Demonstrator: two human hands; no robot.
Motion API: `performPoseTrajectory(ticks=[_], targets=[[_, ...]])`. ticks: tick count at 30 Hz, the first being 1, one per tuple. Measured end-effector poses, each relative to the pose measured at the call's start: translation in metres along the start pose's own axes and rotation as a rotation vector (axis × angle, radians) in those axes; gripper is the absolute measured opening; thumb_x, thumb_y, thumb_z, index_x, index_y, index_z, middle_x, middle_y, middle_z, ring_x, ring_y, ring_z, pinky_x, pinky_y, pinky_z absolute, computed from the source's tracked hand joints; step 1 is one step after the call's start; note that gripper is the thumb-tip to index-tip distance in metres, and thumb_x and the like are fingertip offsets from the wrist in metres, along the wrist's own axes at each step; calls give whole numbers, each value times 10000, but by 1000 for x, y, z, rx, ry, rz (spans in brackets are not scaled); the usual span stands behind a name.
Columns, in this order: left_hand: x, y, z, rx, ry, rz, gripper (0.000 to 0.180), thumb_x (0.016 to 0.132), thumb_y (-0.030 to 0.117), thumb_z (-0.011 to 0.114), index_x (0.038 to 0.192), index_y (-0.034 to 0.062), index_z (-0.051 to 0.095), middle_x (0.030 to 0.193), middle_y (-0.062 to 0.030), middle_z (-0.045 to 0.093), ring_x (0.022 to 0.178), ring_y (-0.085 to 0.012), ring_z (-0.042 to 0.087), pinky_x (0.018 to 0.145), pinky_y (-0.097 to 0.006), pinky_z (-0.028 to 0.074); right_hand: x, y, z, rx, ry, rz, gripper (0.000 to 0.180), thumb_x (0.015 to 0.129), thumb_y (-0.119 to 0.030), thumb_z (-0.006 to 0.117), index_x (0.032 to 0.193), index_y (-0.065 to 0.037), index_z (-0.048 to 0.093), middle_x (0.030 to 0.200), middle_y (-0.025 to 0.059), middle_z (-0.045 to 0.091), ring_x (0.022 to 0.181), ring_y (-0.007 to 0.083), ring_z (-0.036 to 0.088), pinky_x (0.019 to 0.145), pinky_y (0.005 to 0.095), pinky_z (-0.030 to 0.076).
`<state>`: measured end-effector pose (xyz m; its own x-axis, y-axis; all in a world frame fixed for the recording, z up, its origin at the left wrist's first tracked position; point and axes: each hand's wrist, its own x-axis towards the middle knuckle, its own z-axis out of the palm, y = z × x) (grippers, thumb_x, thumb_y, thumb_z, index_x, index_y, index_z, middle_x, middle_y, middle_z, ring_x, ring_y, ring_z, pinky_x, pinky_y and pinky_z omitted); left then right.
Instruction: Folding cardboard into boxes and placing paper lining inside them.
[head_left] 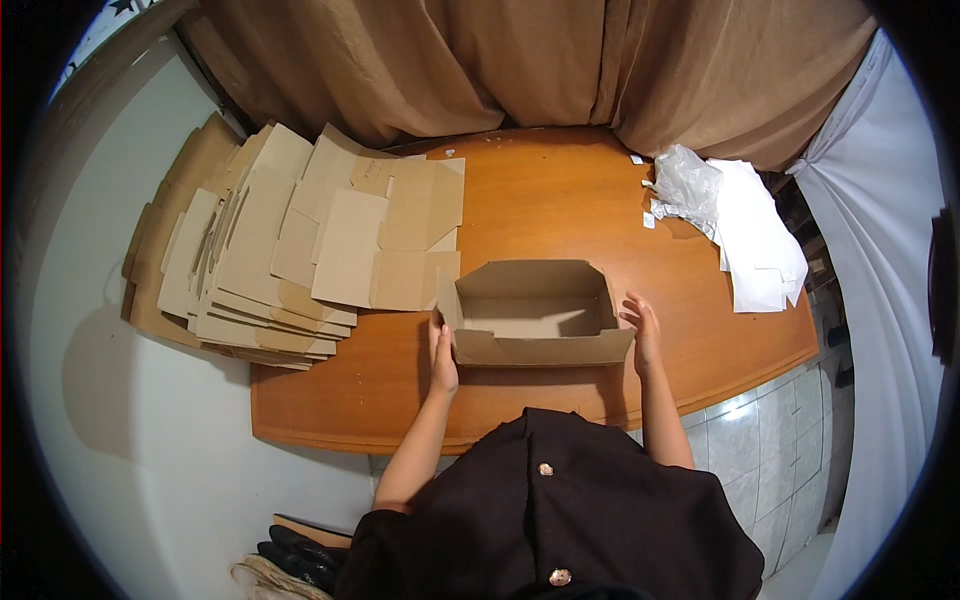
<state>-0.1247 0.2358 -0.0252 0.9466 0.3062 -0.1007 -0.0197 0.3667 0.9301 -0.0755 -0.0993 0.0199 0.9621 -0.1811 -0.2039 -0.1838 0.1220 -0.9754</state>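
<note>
Pressing flat against the two short ends of a half-formed cardboard box [532, 312], my left hand [442, 358] and right hand [643, 333] lie open-palmed, bracing it between them and clasping nothing. The box sits open-topped at the near middle of the wooden table [560, 200]. I judge the step to be squaring up the walls; the next move would call for tucking in the loose flaps. Flat cardboard blanks [290, 245] lie stacked to the left, white paper sheets [755, 235] to the far right.
</note>
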Motion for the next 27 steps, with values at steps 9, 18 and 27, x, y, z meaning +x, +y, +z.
performPoseTrajectory(ticks=[9, 18, 27], targets=[[-22, 78, 43, 895, -140, 613, 438, 757, 159, 591, 1178, 57, 524, 1397, -200, 221, 1273, -339, 282, 1059, -428, 203, -41, -66, 18, -678, -215, -612, 259, 875, -295, 526, 1049, -158, 660, 1287, 128, 438, 1271, 307, 261, 1049, 497, 124], [-9, 46, 36, 860, -65, 312, 696, 748, 188, 700, 1326, 47, 338, 1310, -227, 369, 1211, -360, 372, 995, -428, 324, -38, -51, 22, -892, 96, -442, 332, 922, -329, 452, 1160, -132, 576, 1236, 83, 547, 1202, 229, 458, 1031, 596, 41], [-3, 4, 28, 879, -22, 731, 686, 781, 151, 678, 1349, 86, 299, 1281, -169, 448, 1147, -363, 446, 944, -447, 376, -23, -19, 9, -506, 17, -559, 304, 892, -112, 474, 1193, -110, 521, 1161, 55, 587, 1112, 211, 522, 1018, 483, 167]])
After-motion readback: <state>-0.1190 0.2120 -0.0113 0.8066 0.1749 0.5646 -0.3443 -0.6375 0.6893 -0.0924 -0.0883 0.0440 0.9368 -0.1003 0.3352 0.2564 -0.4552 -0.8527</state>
